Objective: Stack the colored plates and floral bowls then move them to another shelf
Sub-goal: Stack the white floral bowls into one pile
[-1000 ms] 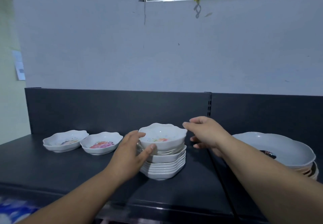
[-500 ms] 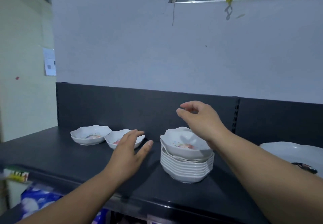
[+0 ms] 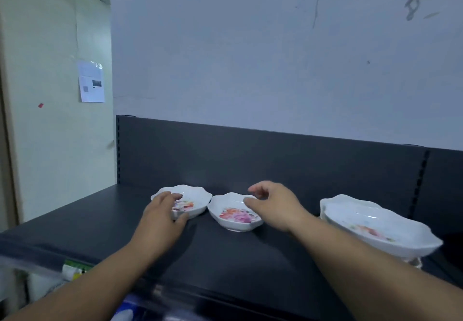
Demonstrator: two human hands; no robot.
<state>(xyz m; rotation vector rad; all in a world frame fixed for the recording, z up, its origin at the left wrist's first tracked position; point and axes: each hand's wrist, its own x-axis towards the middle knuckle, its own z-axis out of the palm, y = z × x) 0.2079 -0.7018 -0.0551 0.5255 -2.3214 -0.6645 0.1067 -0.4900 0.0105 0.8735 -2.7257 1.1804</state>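
Two small white floral bowls sit side by side on the black shelf (image 3: pixel 225 260). My left hand (image 3: pixel 161 216) is at the near rim of the left floral bowl (image 3: pixel 194 199), with fingers laid inside it and the thumb against its outer wall, pinching the rim. My right hand (image 3: pixel 274 205) hovers at the right rim of the middle floral bowl (image 3: pixel 233 216), fingers loosely curled and holding nothing. The stack of floral bowls (image 3: pixel 375 228) stands at the right, blurred, just beyond my right forearm.
A dark back panel (image 3: pixel 275 160) closes the shelf behind the bowls, under a pale wall. The shelf's front edge runs below my forearms, with packaged goods (image 3: pixel 72 270) on a lower level at the left. A paper notice (image 3: pixel 90 81) hangs on the left wall.
The view swung left. My left hand left the stack and reached the left bowl's rim. My right hand moved from above the stack to the middle bowl.
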